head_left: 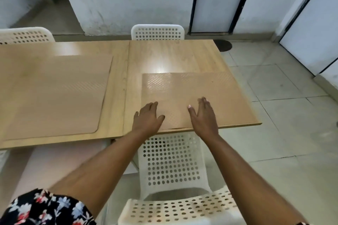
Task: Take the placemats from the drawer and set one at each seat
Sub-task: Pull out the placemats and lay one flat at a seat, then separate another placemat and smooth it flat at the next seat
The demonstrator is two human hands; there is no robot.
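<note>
Placemats lie on the wooden table (117, 86) in front of me, two of them, and I take them from the left. At the far left a white perforated chair back (25, 35) peeks over the table's far edge. Below it the left placemat (54, 97) lies flat on the left half of the table — tan, with a rounded near corner, close to the near edge and touching neither of my hands. A seam runs down the tabletop just right of it.

My left hand (147, 120) rests palm down on the near left corner of the right placemat (192, 93), fingers spread and flat, gripping nothing. This mat has a fine diamond texture and sits squarely on the right half of the table, its near edge almost flush with the table's edge. My right hand (204, 117) lies flat on the same mat a little to the right, fingers extended and slightly apart — pressing, not clasping.

Beyond the mat a second white chair (157, 32) stands at the far side. Under my forearms a third white chair (172, 162) is tucked at the near side, on the pale tiled floor (285, 107)
</note>
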